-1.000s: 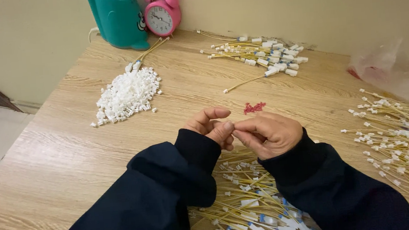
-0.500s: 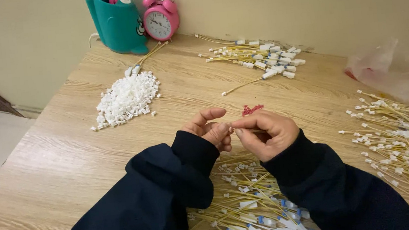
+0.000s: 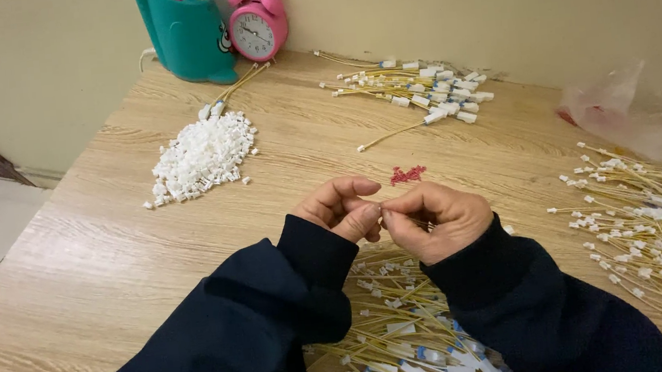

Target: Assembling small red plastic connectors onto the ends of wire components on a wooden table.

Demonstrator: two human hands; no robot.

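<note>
1. Left hand [image 3: 339, 209] and right hand [image 3: 438, 220] raised just above the table [image 3: 98, 262], fingertips meeting at the middle, dark sleeves running back to the lower edge.
2. Fingers of both hands closed to a tight pinch, thumb against forefinger, on a small part [image 3: 381, 208] held between them; too tiny and too covered to say whether a wire end, a terminal or a housing.
3. Judged from the pinch: a fine fitting or joining step in hand, one little piece being worked against another at the fingertips.
4. Just beyond the hands, a little cluster of red bits [image 3: 407, 174]; well apart to the left, a heap of white plastic housings [image 3: 202, 155].
5. Loose yellow wires with white ends [image 3: 391, 324] lying under the wrists; a wider spread of the same wires [image 3: 653, 221] to the right; a tidier bundle [image 3: 418, 90] at the far side.
6. At the back edge, a teal holder [image 3: 183, 31] beside a pink alarm clock [image 3: 257, 25]; a crumpled clear bag [image 3: 636, 115] at the right.
7. Next move, as a judgement: calls for a steady, closely aligned grip and very little force, since a slip would drop the part among the wires below.
</note>
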